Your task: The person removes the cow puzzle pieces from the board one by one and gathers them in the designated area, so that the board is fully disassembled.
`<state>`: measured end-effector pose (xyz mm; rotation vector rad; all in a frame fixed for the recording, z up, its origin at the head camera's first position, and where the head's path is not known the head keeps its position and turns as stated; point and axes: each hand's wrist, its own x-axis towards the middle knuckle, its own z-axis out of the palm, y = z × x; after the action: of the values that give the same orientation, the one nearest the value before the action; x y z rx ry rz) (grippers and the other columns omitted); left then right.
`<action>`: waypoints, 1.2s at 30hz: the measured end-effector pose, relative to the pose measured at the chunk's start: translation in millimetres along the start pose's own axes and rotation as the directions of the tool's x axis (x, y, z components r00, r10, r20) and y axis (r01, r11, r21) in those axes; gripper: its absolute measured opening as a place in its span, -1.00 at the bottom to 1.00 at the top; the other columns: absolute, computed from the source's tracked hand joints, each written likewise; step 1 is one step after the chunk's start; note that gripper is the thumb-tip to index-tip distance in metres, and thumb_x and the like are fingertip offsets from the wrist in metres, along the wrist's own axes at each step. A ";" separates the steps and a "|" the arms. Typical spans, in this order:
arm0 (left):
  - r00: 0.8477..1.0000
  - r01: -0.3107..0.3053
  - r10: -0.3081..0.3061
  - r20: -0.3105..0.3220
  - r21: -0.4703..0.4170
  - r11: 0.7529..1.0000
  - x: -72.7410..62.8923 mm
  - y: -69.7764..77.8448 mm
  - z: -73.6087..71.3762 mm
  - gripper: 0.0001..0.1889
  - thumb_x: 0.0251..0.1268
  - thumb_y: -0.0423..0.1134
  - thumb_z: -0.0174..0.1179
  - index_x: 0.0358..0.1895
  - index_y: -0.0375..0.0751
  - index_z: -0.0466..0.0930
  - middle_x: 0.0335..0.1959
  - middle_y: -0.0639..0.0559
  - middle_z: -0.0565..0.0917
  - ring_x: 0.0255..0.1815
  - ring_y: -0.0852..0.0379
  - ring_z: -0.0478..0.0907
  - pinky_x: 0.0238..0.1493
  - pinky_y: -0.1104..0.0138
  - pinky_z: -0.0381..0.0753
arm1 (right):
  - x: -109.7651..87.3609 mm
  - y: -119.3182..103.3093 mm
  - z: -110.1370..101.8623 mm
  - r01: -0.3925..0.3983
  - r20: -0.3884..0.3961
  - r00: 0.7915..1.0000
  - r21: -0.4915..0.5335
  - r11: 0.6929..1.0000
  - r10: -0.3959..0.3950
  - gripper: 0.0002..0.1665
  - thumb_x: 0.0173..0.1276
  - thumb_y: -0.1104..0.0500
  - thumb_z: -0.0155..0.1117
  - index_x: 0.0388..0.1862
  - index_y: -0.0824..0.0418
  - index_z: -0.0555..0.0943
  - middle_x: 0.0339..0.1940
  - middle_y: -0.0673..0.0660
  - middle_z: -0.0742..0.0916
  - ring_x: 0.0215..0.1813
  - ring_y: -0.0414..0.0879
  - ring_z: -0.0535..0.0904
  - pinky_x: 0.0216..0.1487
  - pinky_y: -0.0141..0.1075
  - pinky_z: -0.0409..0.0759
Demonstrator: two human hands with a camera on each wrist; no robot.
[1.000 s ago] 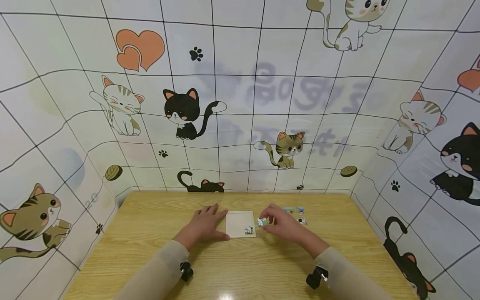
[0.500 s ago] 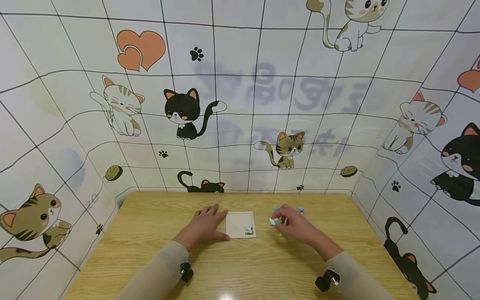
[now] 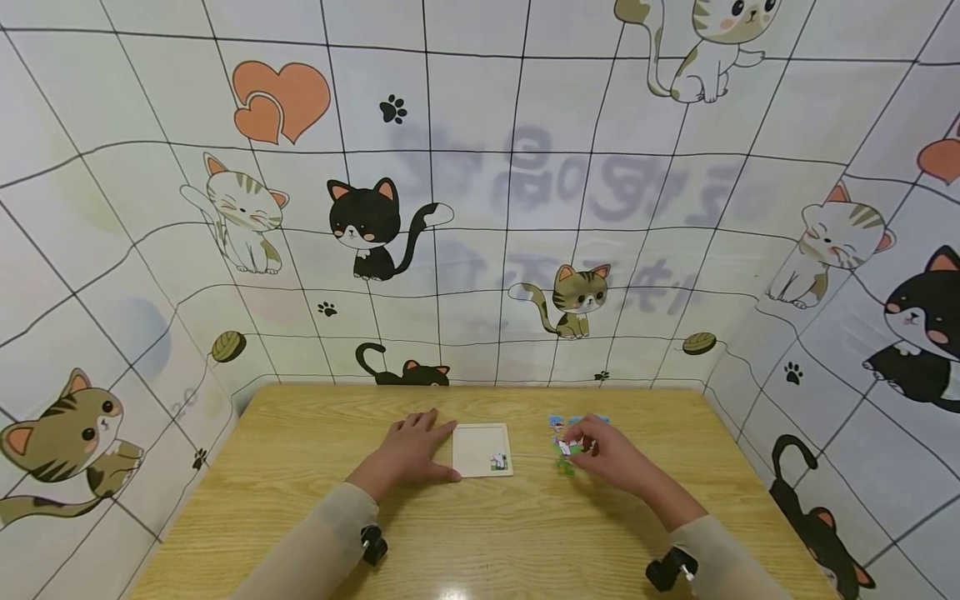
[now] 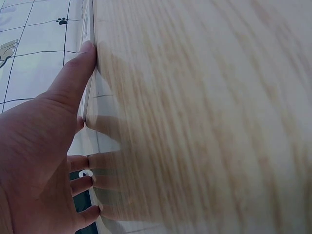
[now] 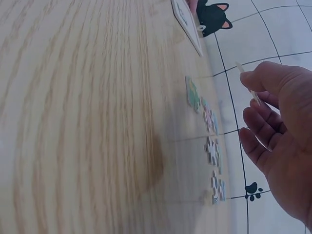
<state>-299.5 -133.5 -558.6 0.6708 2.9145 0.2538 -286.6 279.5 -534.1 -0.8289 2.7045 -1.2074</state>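
Note:
My left hand (image 3: 407,450) lies on the table with fingers spread, thumb and index finger touching the left side of a pale wooden puzzle tray (image 3: 474,446). One puzzle piece (image 3: 498,461) sits in the tray's lower right corner. To the right, my right hand (image 3: 609,454) pinches another puzzle piece (image 3: 567,448), white and green, between thumb and fingers. In the right wrist view this held piece (image 5: 254,95) shows edge-on, raised off the table. Below the hand lie several loose puzzle pieces (image 5: 192,94), some partly hidden by it in the head view.
The wooden table (image 3: 450,533) runs back to a white cloth wall (image 3: 480,200) printed with cats and grid lines. Cloth also encloses the left and right sides. A small black device (image 3: 670,570) is worn on each wrist.
My right hand has moved right, away from the tray, carrying the pinched puzzle piece over to the loose pieces. The left hand and the tray have stayed put.

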 end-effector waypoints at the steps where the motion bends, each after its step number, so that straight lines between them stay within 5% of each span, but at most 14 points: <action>1: 1.000 -0.001 0.001 -0.003 -0.002 1.000 -0.3 0.0 0.1 0.11 0.28 0.58 0.35 0.78 0.12 0.28 0.76 -0.28 0.22 0.72 -0.40 0.19 0.55 -0.37 0.28 | -1.3 0.7 -0.4 0.002 -0.004 1.000 -0.001 1.000 -0.002 -0.77 0.52 0.34 0.51 0.08 0.19 0.72 -0.05 0.19 0.62 -0.12 0.04 0.50 -0.18 -0.28 0.57; 21: 1.000 0.012 -0.012 -0.001 0.007 1.000 -1.5 1.1 0.8 0.11 0.27 0.59 0.35 0.78 0.12 0.28 0.76 -0.26 0.22 0.71 -0.40 0.20 0.55 -0.37 0.28 | -16.6 23.4 -5.3 -0.060 0.034 0.998 -0.040 0.997 0.061 -0.77 0.53 0.26 0.52 0.08 0.21 0.70 -0.03 0.12 0.61 -0.12 -0.13 0.51 -0.22 -0.28 0.61; 36: 1.000 0.014 -0.013 -0.009 0.003 1.000 -1.2 1.3 0.4 0.11 0.26 0.58 0.36 0.78 0.12 0.29 0.75 -0.26 0.23 0.71 -0.39 0.20 0.55 -0.36 0.28 | -20.5 29.8 -4.2 -0.071 0.059 0.996 -0.051 0.996 0.074 -0.78 0.52 0.28 0.53 0.05 0.25 0.70 -0.06 0.15 0.59 -0.14 -0.08 0.51 -0.18 -0.27 0.58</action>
<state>-297.8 -132.9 -558.7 0.6519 2.9279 0.2515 -283.6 308.9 -555.4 -0.7525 2.7000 -1.0885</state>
